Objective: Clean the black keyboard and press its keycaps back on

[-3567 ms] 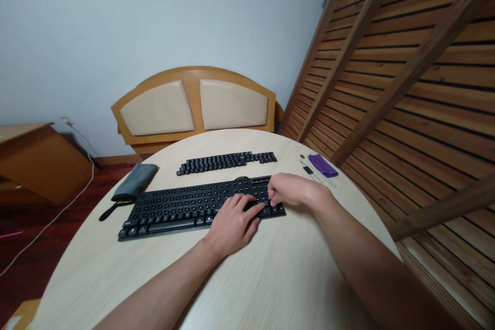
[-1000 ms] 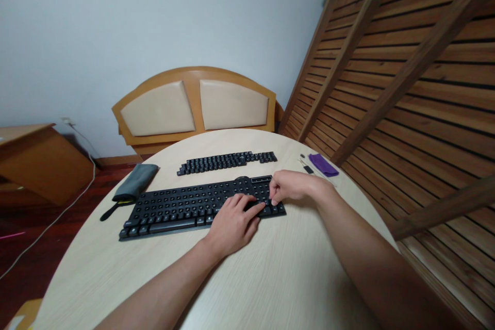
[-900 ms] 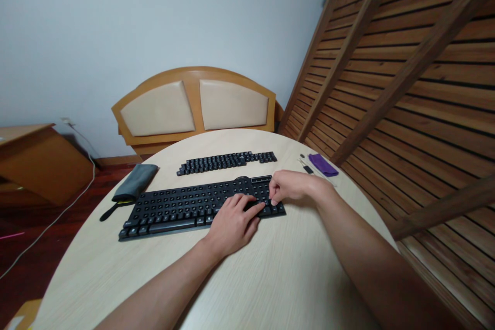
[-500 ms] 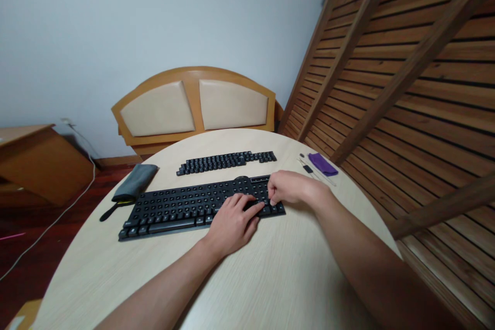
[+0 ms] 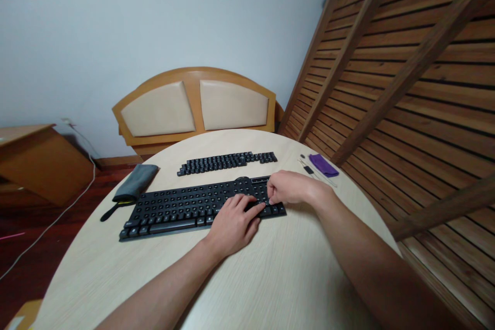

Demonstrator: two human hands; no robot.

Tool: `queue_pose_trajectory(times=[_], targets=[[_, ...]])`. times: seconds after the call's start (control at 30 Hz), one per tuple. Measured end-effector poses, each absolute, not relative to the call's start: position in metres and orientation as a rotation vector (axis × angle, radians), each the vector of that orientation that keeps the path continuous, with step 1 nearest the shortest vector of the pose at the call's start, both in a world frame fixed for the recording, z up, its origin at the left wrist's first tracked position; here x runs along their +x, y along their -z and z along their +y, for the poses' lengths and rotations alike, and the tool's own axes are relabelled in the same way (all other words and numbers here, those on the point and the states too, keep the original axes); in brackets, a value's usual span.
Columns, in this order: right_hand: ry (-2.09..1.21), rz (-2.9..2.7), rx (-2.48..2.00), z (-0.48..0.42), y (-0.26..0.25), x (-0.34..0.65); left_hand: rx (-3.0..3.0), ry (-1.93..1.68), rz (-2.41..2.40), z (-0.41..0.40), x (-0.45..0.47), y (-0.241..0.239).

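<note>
A black keyboard point(image 5: 174, 206) lies on the table with bare key posts over most of it; caps sit along its front rows. My left hand point(image 5: 234, 224) rests on the keyboard's front edge, fingers spread and one fingertip stretched towards the number pad. Over the number pad at the right end, my right hand point(image 5: 286, 187) is closed, its fingers curled and pressed down on the keys. Whatever those fingers may hold is hidden. Behind the keyboard, loose black keycaps point(image 5: 214, 163) stand in several neat rows.
A grey cloth point(image 5: 136, 181) with a black strap lies left of the keyboard. To the right are a purple cloth point(image 5: 323, 165), a small black piece point(image 5: 308, 169) and thin sticks. The round table point(image 5: 247, 289) stands by a wooden headboard point(image 5: 196, 105) and slatted panel point(image 5: 406, 82).
Both hands stay almost where they were on the keyboard. The whole view has shifted very slightly; nothing else has visibly moved.
</note>
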State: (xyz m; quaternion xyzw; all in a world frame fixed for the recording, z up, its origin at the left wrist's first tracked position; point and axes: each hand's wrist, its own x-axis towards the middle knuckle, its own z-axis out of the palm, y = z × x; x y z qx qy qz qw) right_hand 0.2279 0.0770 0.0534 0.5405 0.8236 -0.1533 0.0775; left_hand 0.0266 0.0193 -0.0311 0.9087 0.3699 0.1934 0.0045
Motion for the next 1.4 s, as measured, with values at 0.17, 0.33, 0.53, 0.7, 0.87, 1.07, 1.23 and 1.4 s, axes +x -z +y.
queue_pose_trajectory(times=[0.17,0.33,0.53,0.7,0.87,1.07,1.23,1.4], targets=[[0.151,2.746,1.683,0.084,-0.038,0.22,2.857,-0.63,1.147,0.02,0.027,0.033],[-0.015,2.892,1.677,0.093,-0.01,0.206,2.855,-0.689,1.118,0.021,0.026,0.035],[0.007,2.834,1.779,0.095,-0.007,0.209,2.863,-0.737,1.077,0.02,0.027,0.036],[0.11,2.637,1.922,0.098,-0.02,0.224,2.843,-0.776,1.233,0.019,0.024,0.036],[0.121,2.537,2.01,0.104,-0.024,0.237,2.738,-0.724,1.492,0.02,0.021,0.035],[0.072,2.605,2.023,0.107,-0.013,0.225,2.7,-0.701,1.533,0.02,0.022,0.035],[0.027,2.669,2.01,0.128,-0.006,0.198,2.703,-0.686,1.538,0.02,0.022,0.034],[-0.002,2.655,1.984,0.154,-0.004,0.173,2.711,-0.699,1.508,0.022,0.018,0.034]])
